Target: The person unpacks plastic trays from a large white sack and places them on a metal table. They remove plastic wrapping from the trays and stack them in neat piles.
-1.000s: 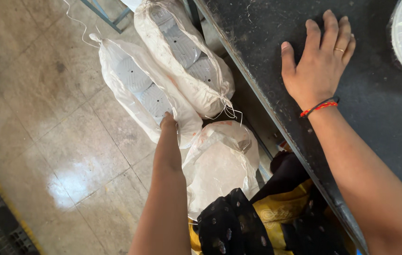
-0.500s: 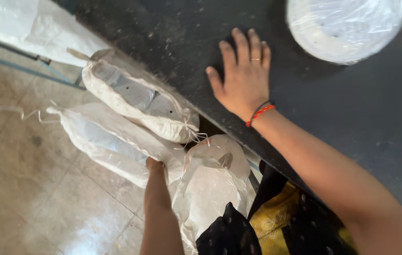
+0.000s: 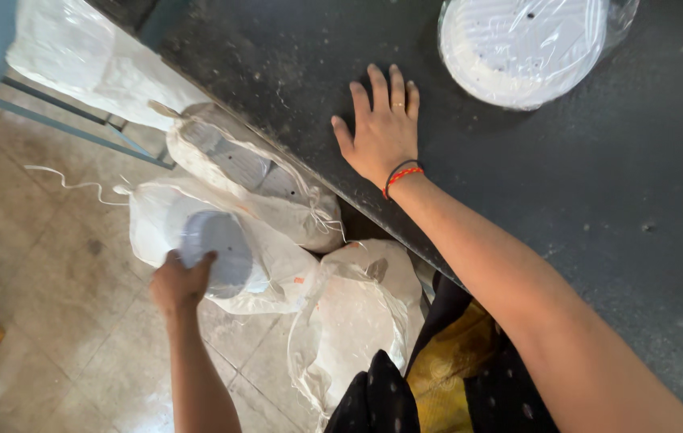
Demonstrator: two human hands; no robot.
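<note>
Our left hand [image 3: 177, 282] grips a round white plastic-wrapped stack of discs [image 3: 219, 253] above the white woven sacks [image 3: 277, 265] on the floor, our right hand [image 3: 381, 128] lies flat, released, on the dark stone worktop [image 3: 582, 208]; slippery wrap could let it drop.

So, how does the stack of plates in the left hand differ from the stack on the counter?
The stack in the left hand, the held stack, is lifted over the white sacks on the floor; the counter stack lies flat on the dark counter. The held stack looks bare and tilted; the counter stack is wrapped in clear plastic. The right hand presses the counter, apart from it. Both are round and white.
</note>
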